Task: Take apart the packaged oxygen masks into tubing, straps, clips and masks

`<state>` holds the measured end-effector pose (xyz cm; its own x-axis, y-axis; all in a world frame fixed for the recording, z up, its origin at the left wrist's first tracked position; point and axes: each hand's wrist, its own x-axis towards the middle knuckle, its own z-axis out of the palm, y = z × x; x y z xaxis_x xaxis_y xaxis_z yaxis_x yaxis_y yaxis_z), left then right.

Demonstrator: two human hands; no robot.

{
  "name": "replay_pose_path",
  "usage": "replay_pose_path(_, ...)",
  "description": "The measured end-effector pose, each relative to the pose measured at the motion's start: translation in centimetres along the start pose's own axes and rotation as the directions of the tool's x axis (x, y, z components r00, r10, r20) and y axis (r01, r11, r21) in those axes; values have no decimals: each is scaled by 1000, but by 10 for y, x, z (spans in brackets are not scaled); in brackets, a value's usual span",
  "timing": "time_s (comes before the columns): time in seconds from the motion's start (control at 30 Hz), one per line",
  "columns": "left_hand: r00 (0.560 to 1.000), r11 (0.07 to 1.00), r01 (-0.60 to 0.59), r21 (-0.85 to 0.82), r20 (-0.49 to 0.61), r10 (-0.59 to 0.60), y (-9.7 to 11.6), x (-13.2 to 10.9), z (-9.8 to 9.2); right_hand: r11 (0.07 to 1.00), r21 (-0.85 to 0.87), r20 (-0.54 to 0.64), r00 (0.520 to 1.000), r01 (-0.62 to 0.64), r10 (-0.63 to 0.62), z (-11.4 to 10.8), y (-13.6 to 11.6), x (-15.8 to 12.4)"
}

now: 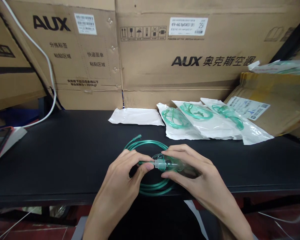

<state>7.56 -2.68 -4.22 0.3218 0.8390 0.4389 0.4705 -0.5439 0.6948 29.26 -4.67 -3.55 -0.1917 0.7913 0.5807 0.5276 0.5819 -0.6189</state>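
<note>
Near the front edge of the black table, my left hand (130, 170) pinches the end of a green tube, close to a clear connector (160, 164). My right hand (192, 163) is wrapped round a clear green oxygen mask (176, 164), whose far part is hidden under the palm. The connector lies between the fingertips of both hands, joining tube side and mask side; I cannot tell how firmly. Coiled green tubing (150, 142) rests on the table beneath and behind my hands, with a loose end fitting (137, 137) pointing up and right.
Clear-fronted packets with green tubing (176, 120) lie at the back right, beside a white packet (136, 116). An opened carton (272, 100) stands at far right. Large cardboard panels (150, 73) wall the back. A phone (0, 141) and white cable (51, 76) are at left.
</note>
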Motion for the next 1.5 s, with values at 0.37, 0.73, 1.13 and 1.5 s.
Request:
replay_pose_path(0.37, 995, 995, -103, 0, -16, 103, 2, 2, 0, 999, 32, 13, 999, -37, 37, 2, -7, 1)
replay_pose_path(0.73, 994, 995, -102, 19, -36, 103, 1, 3, 2, 982, 1, 26, 982, -189, 189, 0, -7, 2)
replay_pose_path(1.13, 989, 994, -74, 84, -125, 84, 4, 0, 4, 984, -66, -34, 986, -167, 165, 4, -12, -3)
replay_pose_path(1.5, 974, 979, -140, 150, -156, 163, 3, 0, 12, 985, -94, -48, 989, -143, 139, 8, -10, -1)
